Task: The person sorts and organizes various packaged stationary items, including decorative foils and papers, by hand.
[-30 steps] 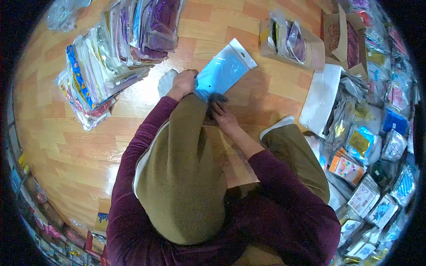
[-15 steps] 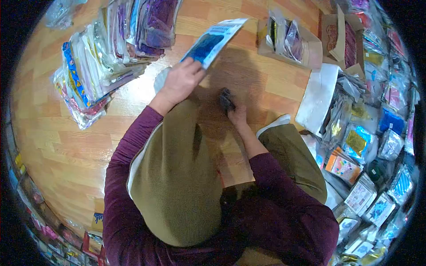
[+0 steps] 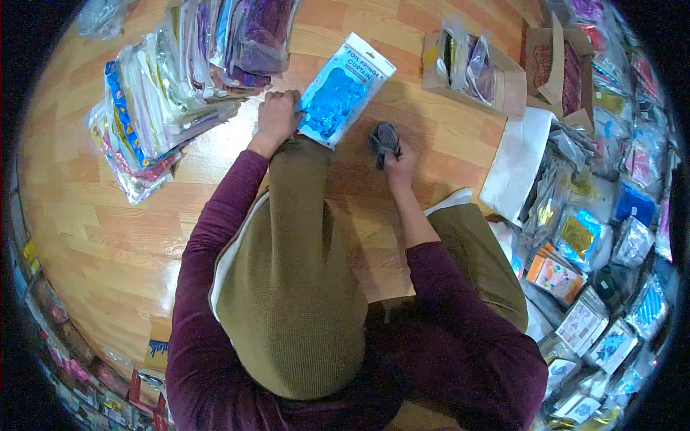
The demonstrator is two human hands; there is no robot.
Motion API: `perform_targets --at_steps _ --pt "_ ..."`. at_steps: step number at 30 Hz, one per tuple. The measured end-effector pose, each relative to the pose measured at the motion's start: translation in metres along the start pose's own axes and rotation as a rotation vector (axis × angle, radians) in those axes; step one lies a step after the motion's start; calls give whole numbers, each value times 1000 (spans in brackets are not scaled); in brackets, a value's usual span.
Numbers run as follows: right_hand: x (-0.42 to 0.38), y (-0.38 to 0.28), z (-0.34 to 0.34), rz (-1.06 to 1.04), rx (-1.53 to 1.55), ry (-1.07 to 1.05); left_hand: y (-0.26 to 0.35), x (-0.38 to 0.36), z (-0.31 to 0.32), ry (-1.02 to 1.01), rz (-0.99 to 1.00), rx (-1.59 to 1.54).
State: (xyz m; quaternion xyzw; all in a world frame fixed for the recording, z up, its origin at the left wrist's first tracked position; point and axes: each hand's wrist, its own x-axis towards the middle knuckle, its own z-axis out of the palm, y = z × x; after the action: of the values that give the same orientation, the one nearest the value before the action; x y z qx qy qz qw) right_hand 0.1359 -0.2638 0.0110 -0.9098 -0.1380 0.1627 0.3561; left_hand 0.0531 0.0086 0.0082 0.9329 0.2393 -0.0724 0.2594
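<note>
I see the blue packet (image 3: 343,90) at upper centre of the frame, face up over the wooden floor (image 3: 108,215), pinched at its lower left edge by my left hand (image 3: 277,115), while my right hand (image 3: 397,164) is curled shut around a dark cloth (image 3: 383,138) just right of it. I judge this the handling step, front side showing; next calls for a steady grip. Upper right, a cardboard box (image 3: 503,86) holds clear-wrapped packets.

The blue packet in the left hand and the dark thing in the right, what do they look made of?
Blue packet: glossy clear plastic over shiny blue foil, judging by glare and printed label. Dark thing: soft, matte, crumpled, probably cloth; too small for certainty.
</note>
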Motion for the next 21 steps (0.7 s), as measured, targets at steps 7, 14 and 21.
perform_targets --at_steps 7,14,21 --pt "30 -56 27 -440 -10 73 -6 14 14 -170 -36 -47" --pt "12 -55 121 -811 -297 -181 -2 3 28 -69 20 92" --pt "53 -42 75 -826 -326 -185 7 -4 20 -88 78 47"
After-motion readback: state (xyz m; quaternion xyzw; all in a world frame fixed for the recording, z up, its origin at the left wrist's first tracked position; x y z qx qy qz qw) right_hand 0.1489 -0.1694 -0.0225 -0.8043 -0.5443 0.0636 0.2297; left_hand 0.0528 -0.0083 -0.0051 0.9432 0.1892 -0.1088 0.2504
